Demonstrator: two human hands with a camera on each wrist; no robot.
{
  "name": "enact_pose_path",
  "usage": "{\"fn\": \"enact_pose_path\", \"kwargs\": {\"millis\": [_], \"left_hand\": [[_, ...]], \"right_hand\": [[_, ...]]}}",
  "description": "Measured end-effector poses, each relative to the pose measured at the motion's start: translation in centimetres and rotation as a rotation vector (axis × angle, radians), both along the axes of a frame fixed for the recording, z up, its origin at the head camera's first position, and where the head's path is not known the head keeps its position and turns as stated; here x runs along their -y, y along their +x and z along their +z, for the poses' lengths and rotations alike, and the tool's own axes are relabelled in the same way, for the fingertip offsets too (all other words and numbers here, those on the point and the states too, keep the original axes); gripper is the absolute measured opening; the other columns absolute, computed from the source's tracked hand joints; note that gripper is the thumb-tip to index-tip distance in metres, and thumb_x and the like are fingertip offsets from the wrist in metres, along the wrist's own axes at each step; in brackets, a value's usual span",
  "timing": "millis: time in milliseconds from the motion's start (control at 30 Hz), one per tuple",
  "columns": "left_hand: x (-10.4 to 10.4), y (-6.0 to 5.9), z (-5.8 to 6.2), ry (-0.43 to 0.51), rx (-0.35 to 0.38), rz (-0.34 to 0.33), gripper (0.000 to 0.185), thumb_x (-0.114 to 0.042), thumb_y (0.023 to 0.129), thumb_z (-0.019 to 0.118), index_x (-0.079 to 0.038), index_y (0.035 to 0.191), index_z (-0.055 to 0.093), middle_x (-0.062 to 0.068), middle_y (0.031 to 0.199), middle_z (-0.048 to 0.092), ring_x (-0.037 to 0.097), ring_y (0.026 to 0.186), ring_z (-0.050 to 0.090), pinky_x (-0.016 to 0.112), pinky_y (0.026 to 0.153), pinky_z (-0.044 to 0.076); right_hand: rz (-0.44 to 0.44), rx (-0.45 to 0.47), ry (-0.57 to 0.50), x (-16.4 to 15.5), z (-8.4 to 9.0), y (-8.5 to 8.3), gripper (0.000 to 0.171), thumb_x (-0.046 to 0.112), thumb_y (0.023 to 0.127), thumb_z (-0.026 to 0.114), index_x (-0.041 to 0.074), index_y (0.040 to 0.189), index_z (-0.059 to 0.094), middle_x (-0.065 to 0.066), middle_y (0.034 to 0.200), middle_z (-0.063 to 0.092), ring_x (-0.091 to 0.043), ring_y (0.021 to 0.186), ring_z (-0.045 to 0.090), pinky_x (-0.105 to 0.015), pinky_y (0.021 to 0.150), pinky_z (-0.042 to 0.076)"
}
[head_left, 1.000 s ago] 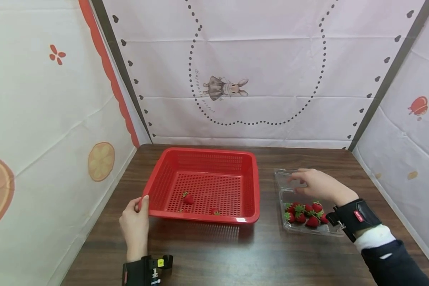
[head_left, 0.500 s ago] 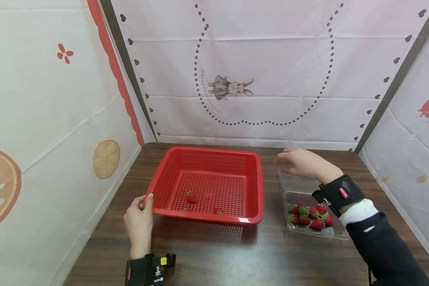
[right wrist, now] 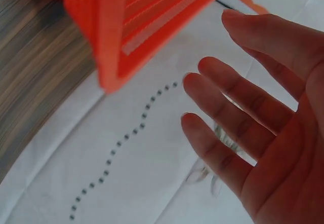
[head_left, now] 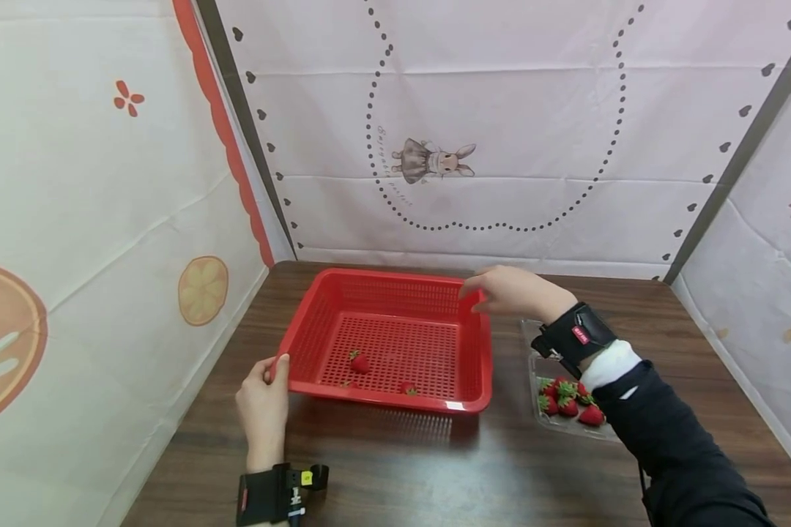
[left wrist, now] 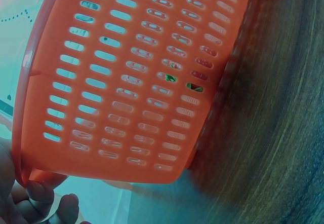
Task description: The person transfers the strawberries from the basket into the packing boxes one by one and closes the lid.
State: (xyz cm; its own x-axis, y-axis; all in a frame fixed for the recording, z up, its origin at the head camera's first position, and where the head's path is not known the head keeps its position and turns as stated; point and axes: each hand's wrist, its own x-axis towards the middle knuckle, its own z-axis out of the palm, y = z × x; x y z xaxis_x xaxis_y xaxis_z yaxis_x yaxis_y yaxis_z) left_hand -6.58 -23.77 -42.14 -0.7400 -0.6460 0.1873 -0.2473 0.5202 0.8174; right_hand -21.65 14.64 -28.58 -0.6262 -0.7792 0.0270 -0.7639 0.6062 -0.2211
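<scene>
Right hand leaves the strawberry box for the red basket

Head view: right hand, fingers loose, has crossed from the clear box to the red basket on the table; left hand still pinches its near-left rim. Right wrist view: fingers spread, holding nothing.

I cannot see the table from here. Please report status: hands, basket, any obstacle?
Left hand grips red basket corner. Right hand open at far right corner, empty. Nothing in the way.
</scene>
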Motion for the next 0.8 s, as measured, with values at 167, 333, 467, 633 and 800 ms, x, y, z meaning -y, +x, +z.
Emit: {"fn": "enact_pose_path", "kwargs": {"millis": [167,333,467,633,800], "left_hand": [[-0.1,0.1,0.1,0.01,-0.002,-0.007,0.047,-0.041,0.102,0.058,0.0,0.121,0.068,0.012,0.08,0.06,0.022,0.067,0.05,0.03,0.054,0.034],[-0.1,0.1,0.2,0.014,-0.01,-0.012,0.045,-0.04,0.102,0.058,0.001,0.121,0.068,0.012,0.079,0.06,0.022,0.066,0.049,0.029,0.054,0.034],[0.0,0.2,0.2,0.009,-0.012,-0.014,0.046,-0.041,0.102,0.058,0.001,0.12,0.068,0.012,0.078,0.06,0.022,0.065,0.049,0.03,0.053,0.034],[0.0,0.4,0.3,0.003,-0.011,-0.017,0.048,-0.042,0.102,0.057,0.001,0.12,0.068,0.013,0.079,0.061,0.022,0.065,0.05,0.031,0.053,0.034],[0.0,0.4,0.3,0.014,0.002,-0.014,0.05,-0.044,0.102,0.056,0.001,0.122,0.067,0.016,0.087,0.066,0.025,0.069,0.055,0.031,0.055,0.036]], "right_hand": [[0.054,0.055,0.04,2.1,-0.4,-0.2,0.032,0.014,0.089,0.076,0.011,0.121,0.071,-0.006,0.117,0.071,-0.021,0.107,0.066,-0.041,0.091,0.051],[0.105,0.08,0.105,4.5,-1.3,0.0,0.036,0.016,0.09,0.077,0.016,0.125,0.069,-0.002,0.123,0.069,-0.02,0.115,0.063,-0.04,0.095,0.049],[0.156,0.127,0.126,6.4,-2.5,0.8,0.04,0.017,0.089,0.078,0.016,0.128,0.069,0.001,0.129,0.067,-0.019,0.123,0.058,-0.039,0.101,0.046],[0.22,0.218,0.123,8.3,-4.3,1.8,0.046,0.017,0.087,0.08,0.015,0.131,0.067,0.002,0.13,0.066,-0.015,0.124,0.058,-0.036,0.101,0.045],[0.265,0.241,0.112,9.6,-4.9,2.2,0.046,0.017,0.087,0.08,0.019,0.131,0.067,0.004,0.13,0.066,-0.013,0.122,0.058,-0.034,0.099,0.046]]}}
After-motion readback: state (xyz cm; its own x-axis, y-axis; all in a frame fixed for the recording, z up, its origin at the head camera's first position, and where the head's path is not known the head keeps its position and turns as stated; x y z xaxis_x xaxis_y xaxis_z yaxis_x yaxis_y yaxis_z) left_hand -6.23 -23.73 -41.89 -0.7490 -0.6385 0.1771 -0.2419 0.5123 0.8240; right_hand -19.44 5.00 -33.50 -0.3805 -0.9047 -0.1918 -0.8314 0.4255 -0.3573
